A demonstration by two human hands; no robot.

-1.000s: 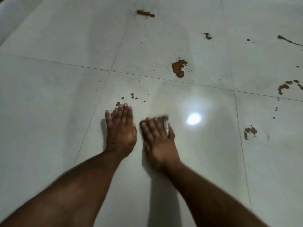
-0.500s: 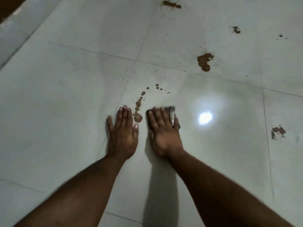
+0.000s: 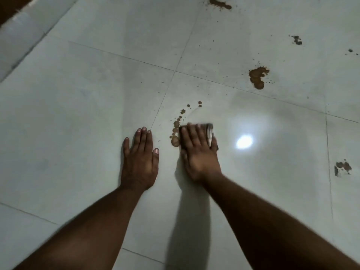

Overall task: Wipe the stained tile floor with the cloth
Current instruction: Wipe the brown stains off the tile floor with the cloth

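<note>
- Cloth [image 3: 204, 131] lies folded on the tile floor [image 3: 78, 114], pinned under the right hand [image 3: 198, 152], fingers flat and together, just beside a brown stain trail [image 3: 176, 131], likely for pressure.
- Left hand [image 3: 140, 160] rests flat, fingers straight, probably as a brace.
- Glossy pale tiles carry more splotches [image 3: 258, 77] farther off and a lamp glare [image 3: 244, 141].

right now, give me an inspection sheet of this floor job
surface: pale glossy tile floor with grout lines and a bright light glare
job's things: dark cloth flat under the right hand, beside a trail of brown drops; larger brown stain beyond; more stains at the top and right
clutter: nothing seen
grippers: left hand flat on bare tile; right hand pressing the cloth
cables: nothing seen
surroundings: a raised pale edge at upper left
</note>
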